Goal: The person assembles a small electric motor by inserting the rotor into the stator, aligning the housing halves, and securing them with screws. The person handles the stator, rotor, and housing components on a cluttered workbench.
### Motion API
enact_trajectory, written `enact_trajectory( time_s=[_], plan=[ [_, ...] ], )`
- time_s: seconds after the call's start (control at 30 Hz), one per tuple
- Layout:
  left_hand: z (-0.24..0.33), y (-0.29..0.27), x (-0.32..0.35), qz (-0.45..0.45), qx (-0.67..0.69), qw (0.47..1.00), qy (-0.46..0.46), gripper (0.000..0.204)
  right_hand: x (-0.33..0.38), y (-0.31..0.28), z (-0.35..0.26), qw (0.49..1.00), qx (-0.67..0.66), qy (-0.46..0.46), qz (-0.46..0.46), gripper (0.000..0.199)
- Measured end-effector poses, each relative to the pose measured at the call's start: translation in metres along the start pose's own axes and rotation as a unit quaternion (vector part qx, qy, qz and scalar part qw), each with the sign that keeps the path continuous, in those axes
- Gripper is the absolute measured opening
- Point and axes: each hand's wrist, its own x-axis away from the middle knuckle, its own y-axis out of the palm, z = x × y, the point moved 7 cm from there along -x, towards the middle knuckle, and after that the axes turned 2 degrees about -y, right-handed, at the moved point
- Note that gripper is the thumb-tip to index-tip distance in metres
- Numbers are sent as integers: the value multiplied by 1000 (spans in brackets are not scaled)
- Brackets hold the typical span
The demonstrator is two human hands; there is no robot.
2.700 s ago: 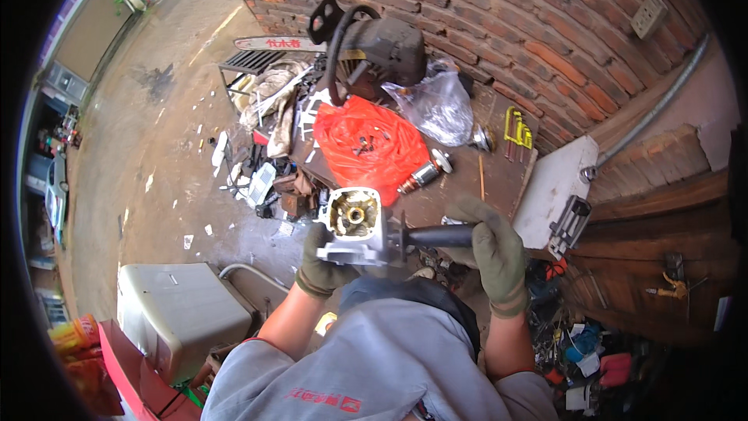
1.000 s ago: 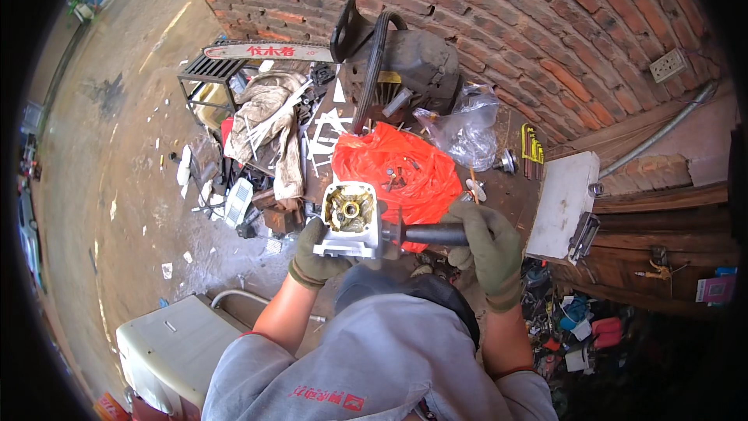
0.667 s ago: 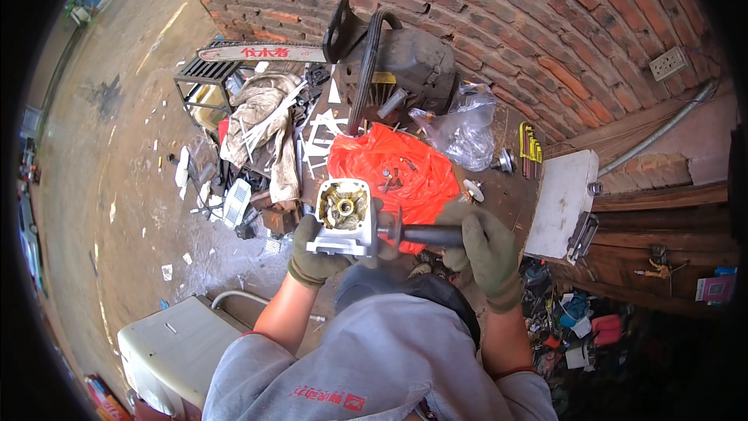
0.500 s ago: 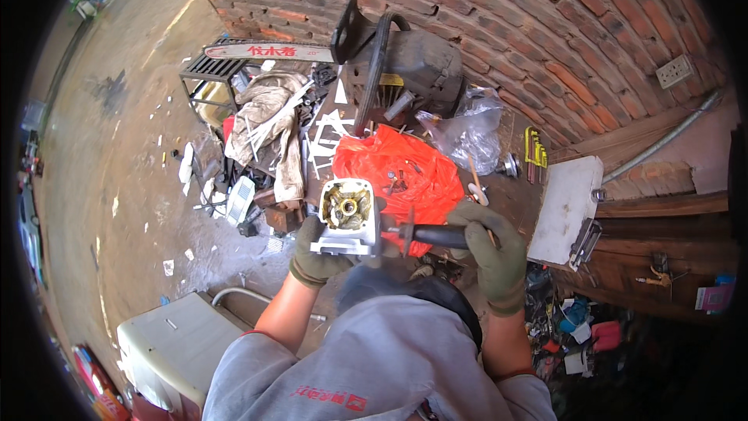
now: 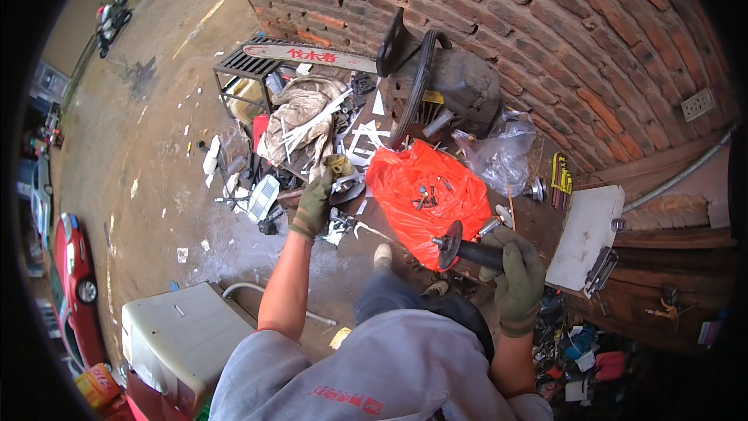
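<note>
Plainly, flanged black cylinder in right hand, greasy metal housing in left hand.

Black handle in right hand

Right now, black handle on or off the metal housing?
Off. Right hand grips the handle, clear of the housing in the left hand.

Worn on the head, the single fisheye view looks steeply down from above, near the right hand gripping a black handle. Beyond the grip it reaches the brick wall; nearer, the wearer's grey shirt.
</note>
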Motion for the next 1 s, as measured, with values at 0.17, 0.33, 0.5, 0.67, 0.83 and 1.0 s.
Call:
enact_trajectory(
  time_s=[0.17, 0.33, 0.5, 0.67, 0.83, 1.0],
  plan=[
    [-10, -27, -20, 133, -291, 946, 44, 60, 0, 5, -5, 1000, -4, -23, -18, 29],
    [26, -20, 12, 301, -460, 822, 149, 54, 1, 3, -1, 999, -11, -36, -11, 31],
    [23, -35, 21, 333, -476, 794, 179, 47, 0, 9, -8, 992, 53, -113, -17, 31],
    [19, -33, 27, 358, -460, 796, 162, 47, -10, 8, 14, 990, -134, -48, 1, 31],
    [20, -29, 36, 366, -470, 780, 191, 48, -16, 17, 20, 978, -187, -77, -45, 34],
    [33, -18, 48, 360, -490, 757, 238, 46, -15, 28, 16, 983, -153, -93, -52, 37]
  ],
)
